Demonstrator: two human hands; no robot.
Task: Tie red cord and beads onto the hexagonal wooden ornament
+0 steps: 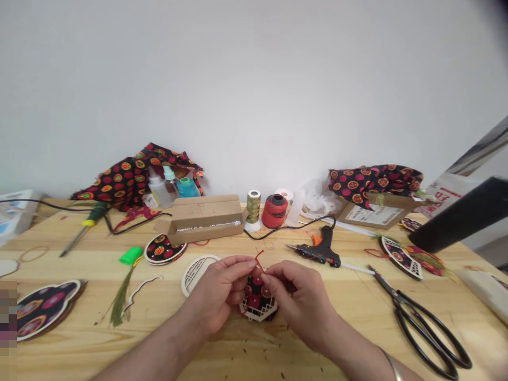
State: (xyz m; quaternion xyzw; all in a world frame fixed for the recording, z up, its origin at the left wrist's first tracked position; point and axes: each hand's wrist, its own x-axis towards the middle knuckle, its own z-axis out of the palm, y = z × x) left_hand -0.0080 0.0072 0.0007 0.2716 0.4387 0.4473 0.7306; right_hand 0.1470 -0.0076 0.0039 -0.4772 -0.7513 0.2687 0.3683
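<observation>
Both hands meet at the middle front of the wooden table, over a small fabric ornament with a pale lattice frame and dark floral cloth. Between the fingertips a thin red cord sticks up from the ornament's top. My left hand pinches the cord with thumb and forefinger, its other fingers curled. On the right side, my right hand also pinches at the cord, close to the ornament's upper edge. Part of the ornament is hidden by the hands. A round pale lattice piece lies partly behind my left hand.
Black-handled scissors and a black glue gun lie to the right. Behind stand a cardboard box, a gold thread spool and a red spool. A screwdriver, green tassel and round ornament lie left.
</observation>
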